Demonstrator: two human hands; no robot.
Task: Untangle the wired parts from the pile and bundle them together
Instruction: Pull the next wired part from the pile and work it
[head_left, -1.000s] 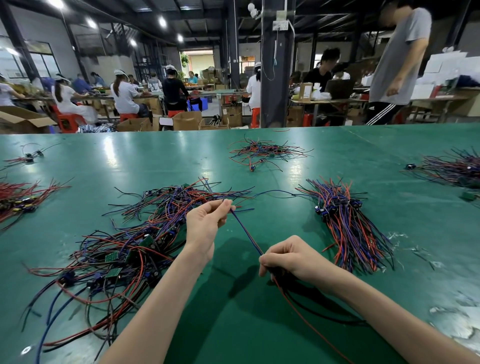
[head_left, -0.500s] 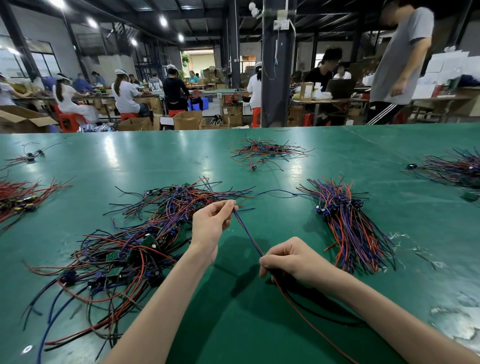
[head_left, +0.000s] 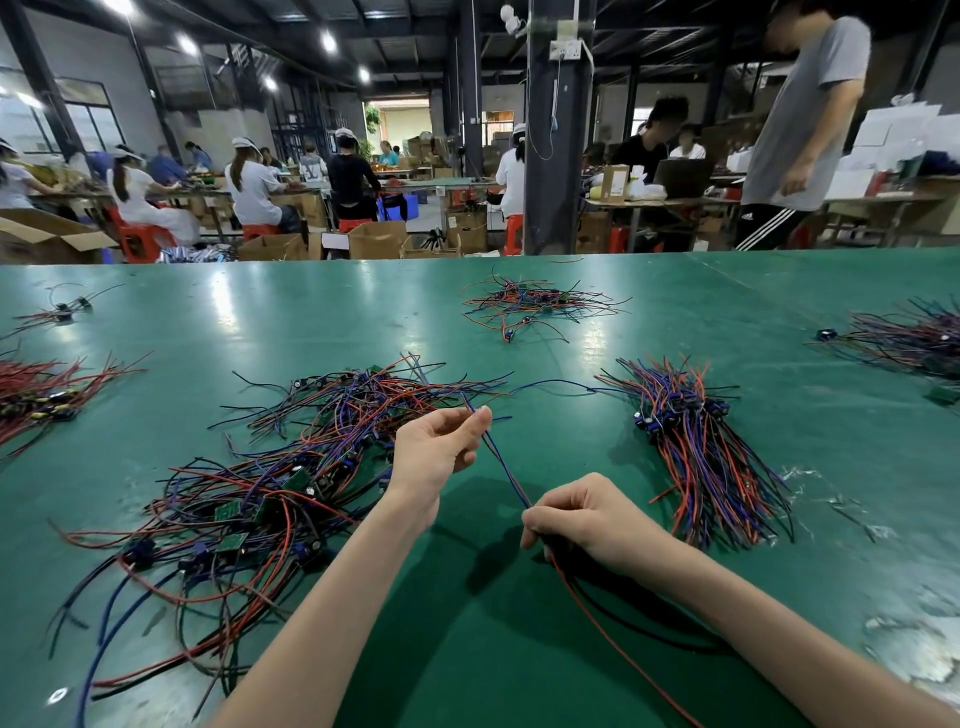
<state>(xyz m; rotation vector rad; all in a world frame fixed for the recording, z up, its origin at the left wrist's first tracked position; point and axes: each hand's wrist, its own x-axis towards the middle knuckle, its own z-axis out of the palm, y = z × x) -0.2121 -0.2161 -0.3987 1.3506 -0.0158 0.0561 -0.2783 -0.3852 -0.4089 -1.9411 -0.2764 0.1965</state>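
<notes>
A tangled pile of wired parts (head_left: 249, 499), red, blue and black wires with small green boards, lies on the green table (head_left: 322, 322) at the left. A straightened bundle of the same parts (head_left: 696, 447) lies at the right. Between my hands runs a taut strand of blue and red wires (head_left: 506, 473). My left hand (head_left: 436, 457) pinches its upper end just beside the pile. My right hand (head_left: 587, 517) grips its lower part in a fist, and a red wire (head_left: 613, 639) with black ones trails from it toward me. The part's board is hidden in my right fist.
A smaller tangle (head_left: 535, 304) lies at the far middle of the table. More wire heaps sit at the right edge (head_left: 914, 338) and the left edge (head_left: 41, 395). Beyond the table stand a dark pillar (head_left: 556, 130), cardboard boxes, seated workers and a standing person (head_left: 800, 124).
Both hands have drifted slightly; the left hand has shifted a little to the right with the wire end. The strand stays taut between them.
</notes>
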